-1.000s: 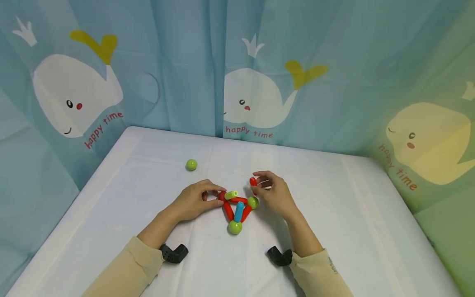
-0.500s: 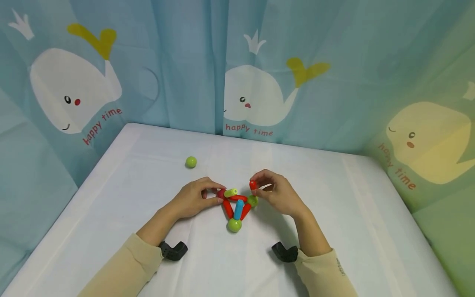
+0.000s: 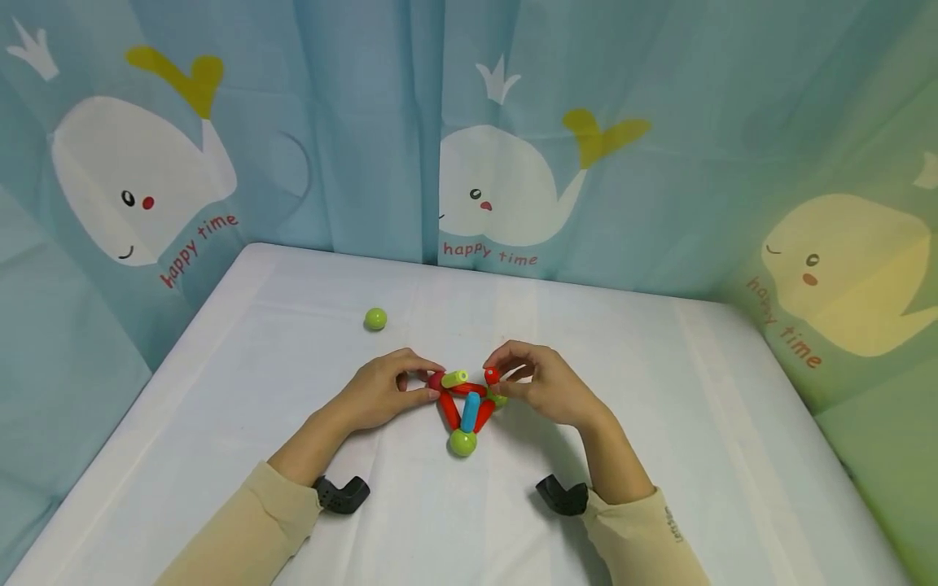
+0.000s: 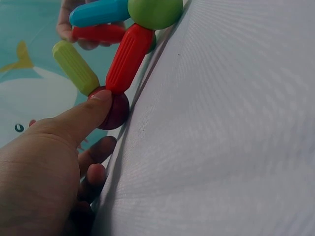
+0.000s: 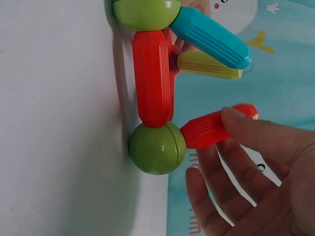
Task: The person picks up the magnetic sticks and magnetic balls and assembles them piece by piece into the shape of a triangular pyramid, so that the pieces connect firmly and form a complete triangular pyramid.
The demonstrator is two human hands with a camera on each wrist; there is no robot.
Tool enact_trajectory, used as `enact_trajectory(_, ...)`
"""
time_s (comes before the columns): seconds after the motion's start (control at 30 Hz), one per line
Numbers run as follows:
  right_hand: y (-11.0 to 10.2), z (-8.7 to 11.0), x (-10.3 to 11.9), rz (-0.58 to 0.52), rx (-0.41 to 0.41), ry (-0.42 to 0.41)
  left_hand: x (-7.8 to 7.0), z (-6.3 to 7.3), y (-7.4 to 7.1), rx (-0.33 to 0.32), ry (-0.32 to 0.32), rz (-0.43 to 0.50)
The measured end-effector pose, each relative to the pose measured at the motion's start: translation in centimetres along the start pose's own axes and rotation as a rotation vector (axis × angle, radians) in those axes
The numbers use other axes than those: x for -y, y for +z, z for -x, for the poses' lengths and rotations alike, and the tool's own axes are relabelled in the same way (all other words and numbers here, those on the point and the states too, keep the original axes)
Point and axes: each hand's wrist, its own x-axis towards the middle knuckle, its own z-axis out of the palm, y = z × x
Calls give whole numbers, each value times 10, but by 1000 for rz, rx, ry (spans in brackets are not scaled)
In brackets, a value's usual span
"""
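Note:
A triangle of red rods (image 3: 449, 410) joined by balls lies on the white table. My left hand (image 3: 388, 389) pinches the dark red ball (image 4: 116, 110) at its left corner, where a yellow-green rod (image 4: 75, 68) slants up. At the near corner a green ball (image 3: 462, 443) bears a raised blue rod (image 5: 214, 37). My right hand (image 3: 545, 382) holds another red rod (image 5: 216, 129) between thumb and fingers. Its lower end meets the right corner's green ball (image 5: 157, 148), and it tilts upward from there.
A loose green ball (image 3: 376, 319) lies farther back on the white tablecloth (image 3: 308, 301). Behind the table hangs a blue curtain (image 3: 366, 163) with whale prints. Black wrist devices (image 3: 343, 495) sit at both sleeves.
My right hand has brought its red rod left and down onto the right green ball, turning it upright. My left hand stays on the dark red ball.

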Motion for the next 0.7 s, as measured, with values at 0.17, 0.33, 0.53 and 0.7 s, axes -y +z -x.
enact_trajectory(0.17, 3, 1, 3, 2, 25, -9, 1, 0, 0, 2, -5, -7)
enact_trajectory(0.33, 4, -1, 2, 23, 24, 11, 2, 1, 0, -8, -7, -10)
enact_trajectory(0.53, 4, -2, -4, 26, 35, 45, 1, 2, 0, -7, -1, -3)
enact_trajectory(0.7, 3, 1, -8, 15, 43, 73, -1, 1, 1, 0, 1, 1)
